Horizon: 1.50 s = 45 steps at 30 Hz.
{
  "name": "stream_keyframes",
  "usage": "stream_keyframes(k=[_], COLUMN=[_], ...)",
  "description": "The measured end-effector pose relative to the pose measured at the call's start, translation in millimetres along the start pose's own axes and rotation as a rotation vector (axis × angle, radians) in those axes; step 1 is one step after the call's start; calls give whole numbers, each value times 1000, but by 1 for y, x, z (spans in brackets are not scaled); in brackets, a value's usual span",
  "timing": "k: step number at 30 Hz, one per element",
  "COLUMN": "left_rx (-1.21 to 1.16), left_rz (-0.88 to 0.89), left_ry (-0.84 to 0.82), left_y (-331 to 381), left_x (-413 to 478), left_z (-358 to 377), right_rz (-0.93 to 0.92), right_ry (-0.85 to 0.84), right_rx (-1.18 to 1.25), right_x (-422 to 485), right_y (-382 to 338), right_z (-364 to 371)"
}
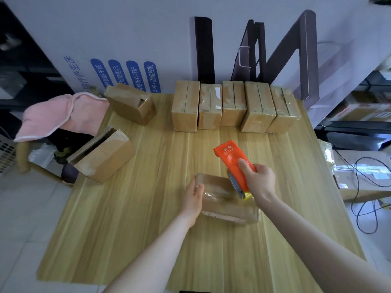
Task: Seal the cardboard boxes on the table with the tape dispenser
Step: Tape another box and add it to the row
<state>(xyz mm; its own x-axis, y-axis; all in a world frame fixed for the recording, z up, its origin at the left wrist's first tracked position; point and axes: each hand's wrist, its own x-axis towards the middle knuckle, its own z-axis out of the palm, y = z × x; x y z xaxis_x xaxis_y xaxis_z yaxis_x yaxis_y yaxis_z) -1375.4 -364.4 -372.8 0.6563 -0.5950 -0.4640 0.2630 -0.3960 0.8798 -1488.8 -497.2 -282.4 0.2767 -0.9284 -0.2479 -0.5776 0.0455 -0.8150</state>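
A light wooden table (148, 218) with lengthwise grain fills the middle of the frame. Along its far edge, in the upper centre, a row of five cardboard boxes (232, 106) stands side by side, close together. At upper left a tilted box (131, 105) sits near the corner, and below it, at the left edge, an open-flapped box (103, 156) partly overhangs the table. Near the centre lies a tape-wrapped box (224, 201), flat on the wood.
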Motion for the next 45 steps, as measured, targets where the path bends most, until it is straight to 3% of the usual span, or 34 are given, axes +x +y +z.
stream_keyframes(k=[3,6,8,10,11,13,15,16,21,26,31,38,45], left_rx=[-111,-160,64,398,606,1034,1350,1411,1277,1213,1142,996,945], left_rz=[-52,-102,-25,266,419,574,542,504,157,-3,-4,0,83], left_ry=[420,422,504,551,478,161,-81,-95,336,467,489,458,297], left_y=[-10,-20,-18,-5,2,14,12,8,-6,7,32,91,128], left_x=[-27,-46,-51,-49,-44,-31,-22,-22,-30,-7,52,162,231], left_z=[-3,-3,-8,-16,-20,-24,-23,-20,-15,-37,-58,-91,-98], right_rz=[-22,-34,-58,-75,-81,-87,-93,-98,-112,-147,-145,-127,-75], right_ry=[74,77,60,36,24,5,-14,-31,-167,-214,-251,-179,-106], right_rx=[96,159,154,160,162,154,134,126,184,178,190,178,176], right_x=[3,4,3,2,2,2,4,5,14,26,39,63,84], right_y=[-7,-8,-7,-5,-5,-3,-3,-4,-13,-30,-49,-80,-102], right_z=[-3,-11,-18,-24,-25,-27,-28,-29,-25,-5,22,67,113])
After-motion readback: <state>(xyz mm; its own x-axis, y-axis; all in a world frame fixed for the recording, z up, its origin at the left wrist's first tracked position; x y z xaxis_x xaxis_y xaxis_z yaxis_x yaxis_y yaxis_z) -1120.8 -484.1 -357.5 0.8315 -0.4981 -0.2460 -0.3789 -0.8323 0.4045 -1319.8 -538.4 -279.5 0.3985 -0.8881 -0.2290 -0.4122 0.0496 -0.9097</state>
